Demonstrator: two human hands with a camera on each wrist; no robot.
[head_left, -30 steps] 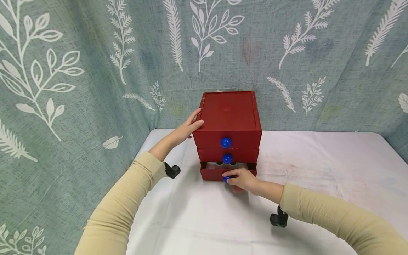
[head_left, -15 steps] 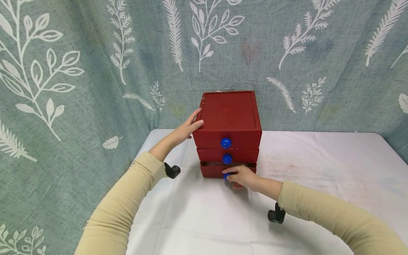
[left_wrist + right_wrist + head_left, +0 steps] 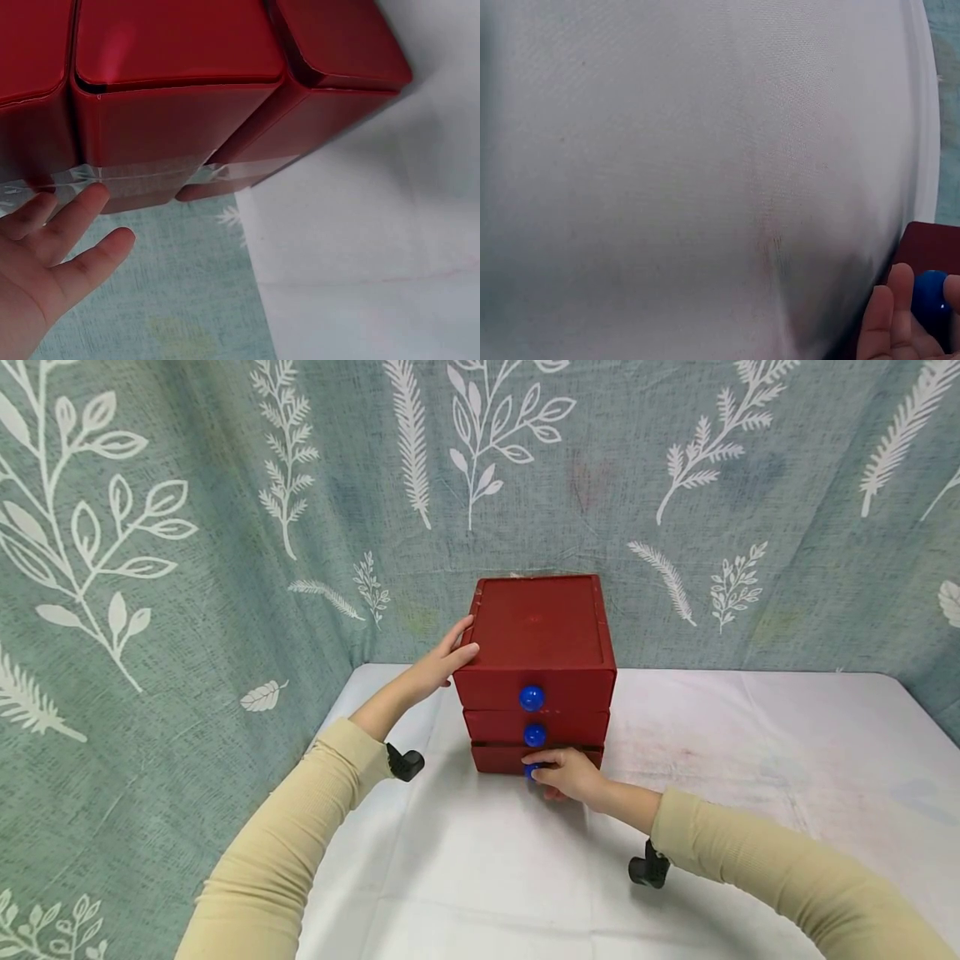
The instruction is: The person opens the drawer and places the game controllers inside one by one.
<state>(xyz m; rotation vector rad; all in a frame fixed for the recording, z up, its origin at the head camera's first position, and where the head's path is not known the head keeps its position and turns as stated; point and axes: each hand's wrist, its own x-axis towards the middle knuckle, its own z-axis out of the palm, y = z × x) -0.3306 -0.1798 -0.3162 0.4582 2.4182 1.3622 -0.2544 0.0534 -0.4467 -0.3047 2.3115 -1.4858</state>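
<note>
A red cabinet [image 3: 536, 618] with three stacked drawers stands on the table, each drawer bearing a round blue knob. My left hand [image 3: 437, 670] rests on the cabinet's left top edge, fingers spread and fairly straight. In the left wrist view that hand [image 3: 52, 262] lies beside the cabinet's side wall [image 3: 142, 131], near clear tape. My right hand [image 3: 573, 777] pinches the bottom drawer's blue knob [image 3: 531, 772] between thumb and forefinger. The bottom drawer [image 3: 497, 760] shows only a narrow dark gap above its front. The right wrist view shows the knob [image 3: 931, 296] between the fingers.
A white cloth covers the table [image 3: 750, 752]. Behind and to the left hangs a green curtain [image 3: 337, 485] with white leaf prints, close to the cabinet's back. Each wrist wears a small black camera [image 3: 648, 867].
The bottom drawer has slid inward with my right hand on its knob, hiding the pale interior with its dark round shapes seen earlier. My left hand has stayed in place.
</note>
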